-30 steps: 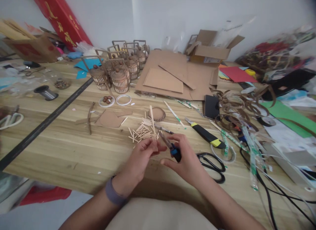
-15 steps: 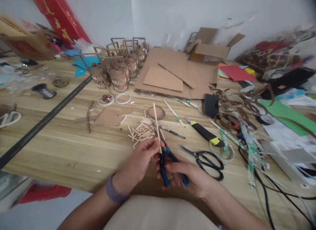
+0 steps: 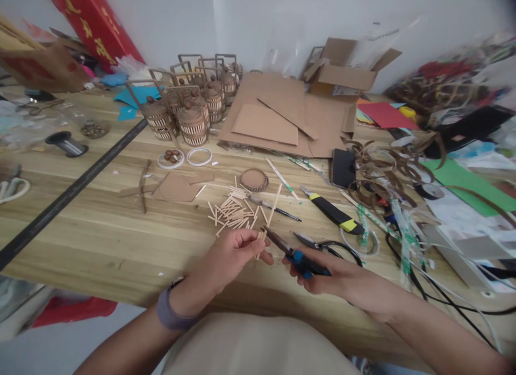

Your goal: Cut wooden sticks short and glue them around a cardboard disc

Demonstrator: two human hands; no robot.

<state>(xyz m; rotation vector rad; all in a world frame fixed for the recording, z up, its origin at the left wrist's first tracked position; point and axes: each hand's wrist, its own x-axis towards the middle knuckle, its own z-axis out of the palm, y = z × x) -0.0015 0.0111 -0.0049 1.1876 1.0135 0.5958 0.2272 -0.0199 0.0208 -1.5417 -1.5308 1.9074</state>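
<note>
My left hand (image 3: 237, 251) is closed, with short wooden sticks (image 3: 260, 243) pinched between thumb and fingers. Blue-and-black-handled pliers (image 3: 308, 264) are held in my right hand (image 3: 326, 275), their jaws pointing toward the left fingertips and pressed together or nearly so. At the jaw tips a longer wooden stick (image 3: 274, 204) slants up and away; whether the jaws grip it I cannot tell. Just beyond my hands lies a loose pile of cut sticks (image 3: 233, 211). A black pen (image 3: 278, 209) and a round cardboard disc with a ridged rim (image 3: 253, 180) are behind it.
Black-handled scissors (image 3: 336, 246) lie partly behind my right hand, near a yellow-and-black utility knife (image 3: 332, 209). Small lidded baskets with handles (image 3: 193, 122) and cardboard sheets (image 3: 266, 125) stand farther back. Coiled brown strips (image 3: 382, 171) and cables (image 3: 427, 289) crowd the right side.
The pliers have swung from pointing away to pointing left, and my right hand has moved right and closed their handles. The long stick has shifted right from the left fingers to the jaw tips.
</note>
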